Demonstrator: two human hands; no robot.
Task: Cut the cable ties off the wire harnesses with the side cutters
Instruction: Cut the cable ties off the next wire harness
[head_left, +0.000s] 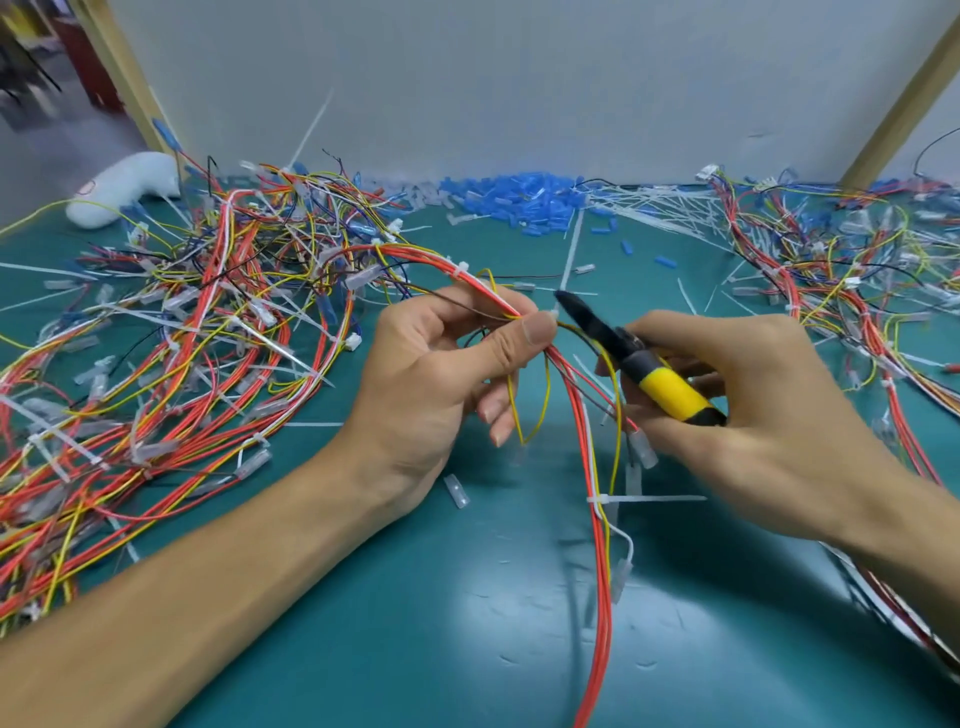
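My left hand (447, 374) pinches a red, yellow and white wire harness (597, 499) between thumb and fingers above the green mat. My right hand (769, 415) grips the side cutters (649, 374) by their yellow and black handles. The dark jaws point up and left, with their tip at a white cable tie (569, 260) that stands up from the bundle just right of my left thumb. A second white cable tie (644, 499) wraps the same harness lower down, its tail pointing right.
A large tangle of harnesses (171, 364) covers the left of the green mat (415, 623). Another harness pile (857, 291) lies at the right. Blue sleeves (519, 200) and cut white ties (670, 213) are heaped along the back wall. A white object (124, 189) lies at far left.
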